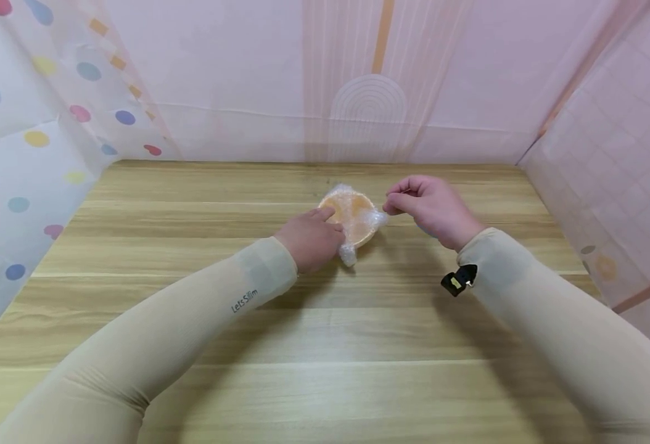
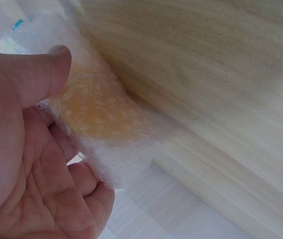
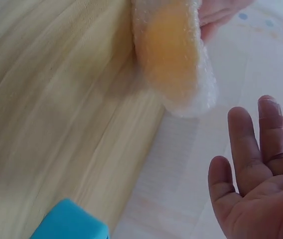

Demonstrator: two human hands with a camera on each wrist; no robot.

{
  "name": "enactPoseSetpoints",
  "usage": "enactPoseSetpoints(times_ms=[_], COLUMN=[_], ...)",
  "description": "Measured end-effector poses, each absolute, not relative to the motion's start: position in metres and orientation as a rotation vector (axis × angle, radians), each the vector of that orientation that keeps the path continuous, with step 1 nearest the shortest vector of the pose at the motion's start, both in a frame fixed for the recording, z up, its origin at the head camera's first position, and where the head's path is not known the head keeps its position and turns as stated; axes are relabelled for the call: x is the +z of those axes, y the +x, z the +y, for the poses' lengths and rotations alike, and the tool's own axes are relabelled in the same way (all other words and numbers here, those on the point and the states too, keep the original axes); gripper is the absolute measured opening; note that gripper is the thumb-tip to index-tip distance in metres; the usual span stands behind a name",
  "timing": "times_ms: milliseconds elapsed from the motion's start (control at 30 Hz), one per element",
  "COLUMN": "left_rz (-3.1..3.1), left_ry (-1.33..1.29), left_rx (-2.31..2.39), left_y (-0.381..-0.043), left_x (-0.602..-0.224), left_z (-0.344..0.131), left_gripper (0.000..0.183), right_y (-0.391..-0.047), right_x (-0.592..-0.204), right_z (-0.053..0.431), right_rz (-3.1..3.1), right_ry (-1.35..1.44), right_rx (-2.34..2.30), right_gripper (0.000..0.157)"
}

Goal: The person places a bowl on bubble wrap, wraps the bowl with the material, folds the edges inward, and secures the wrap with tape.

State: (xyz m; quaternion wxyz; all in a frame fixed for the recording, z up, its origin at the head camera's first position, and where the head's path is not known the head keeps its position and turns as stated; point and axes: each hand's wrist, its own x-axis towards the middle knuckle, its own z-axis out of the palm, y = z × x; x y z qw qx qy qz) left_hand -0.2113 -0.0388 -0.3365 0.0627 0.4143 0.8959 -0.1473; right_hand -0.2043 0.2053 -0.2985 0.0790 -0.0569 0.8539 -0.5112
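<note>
A round, shallow orange dish-like item in bubble wrap point(image 1: 356, 213) stands on the wooden table, with twisted wrap ends sticking out. My left hand point(image 1: 315, 239) holds its left side, fingers over the top; in the left wrist view the thumb point(image 2: 59, 69) presses the bubble wrap point(image 2: 101, 104). To its right, my right hand point(image 1: 427, 206) is raised just off the wrapped edge, thumb and forefinger tips together. A small clear, shiny strip point(image 3: 271, 102) shows at those fingertips in the right wrist view; its kind is hard to make out.
A teal block-like thing point(image 3: 71, 221) shows low in the right wrist view. The wooden table point(image 1: 325, 333) meets a patterned sheet point(image 1: 219, 80) along its back edge, and more sheets rise at both sides. A black strap point(image 1: 458, 280) hangs at my right wrist.
</note>
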Motion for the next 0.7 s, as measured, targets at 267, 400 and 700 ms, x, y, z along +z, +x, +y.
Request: enactPoseSetpoints(times_ms=[267, 400, 700], left_rz=[2.701, 2.695, 2.684], left_ry=[1.249, 1.254, 1.225], left_rx=[-0.48, -0.502, -0.48], left_y=[-0.21, -0.21, -0.21], left_x=[-0.336, -0.335, -0.335], left_z=[-0.035, -0.035, -0.033], left_gripper=[0.028, 0.032, 0.038], right_y=[-0.213, -0.218, -0.226], right_x=[-0.305, -0.306, -0.304], right_z=[0.186, 0.179, 0.164], right_rz=[2.402, 2.368, 2.464], right_ry=[-0.211, -0.207, -0.197], right_rx=[-1.687, -1.696, -1.612], right_gripper=[0.023, 0.025, 0.021])
